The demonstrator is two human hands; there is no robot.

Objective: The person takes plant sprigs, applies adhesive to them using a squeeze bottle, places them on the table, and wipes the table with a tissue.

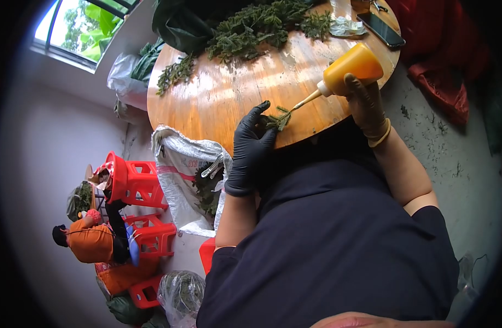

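Note:
My left hand [253,146], in a black glove, pinches a small green artificial fir sprig [279,118] over the near edge of the round wooden table [229,104]. A tan glove covers my right hand [367,105], whose fingers are wrapped round a squeeze bottle [353,69] of yellow-orange content. The bottle is tilted down to the left, and its long narrow nozzle tip is at the sprig's stem end. Whether the tip touches the stem I cannot tell. Part of the sprig is hidden by my left fingers.
A pile of green sprigs [251,30] covers the table's far side, with a phone [381,30] at the right. A white woven sack [177,188] with clips on its rim stands left of the table. Beyond are red stools [152,235] and a person in orange [92,240].

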